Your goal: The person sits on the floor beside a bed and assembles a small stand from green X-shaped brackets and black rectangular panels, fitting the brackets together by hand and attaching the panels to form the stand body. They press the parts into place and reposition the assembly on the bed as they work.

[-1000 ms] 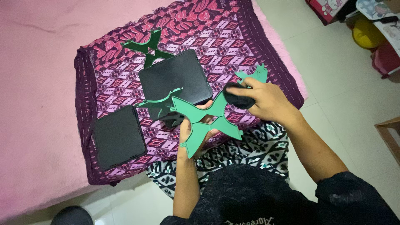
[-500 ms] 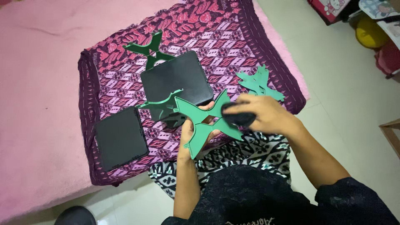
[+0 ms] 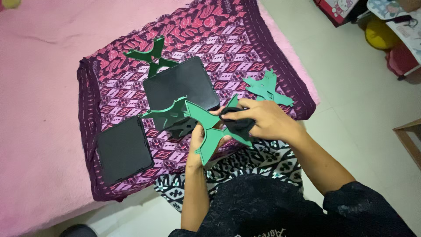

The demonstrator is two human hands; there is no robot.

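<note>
Nearest the camera, both hands work just off the front edge of the bed. The left hand (image 3: 199, 138) grips a flat green X-shaped cutout panel (image 3: 209, 127) from beneath, fingers curled around its narrow waist. The right hand (image 3: 263, 120) is closed on a small black cloth (image 3: 237, 125), pressing it against that panel's right side. Just behind them, on the purple patterned cloth (image 3: 245, 52) spread over the pink bed (image 3: 39, 66), a second green X-shaped panel (image 3: 169, 115) stands upright. A black square board (image 3: 124, 149) lies toward the cloth's front-left corner, and a larger black board (image 3: 180, 83) at its middle. Another green X piece (image 3: 267, 87) lies flat near the right edge; the farthest green X piece (image 3: 151, 55) rests behind the larger board.
</note>
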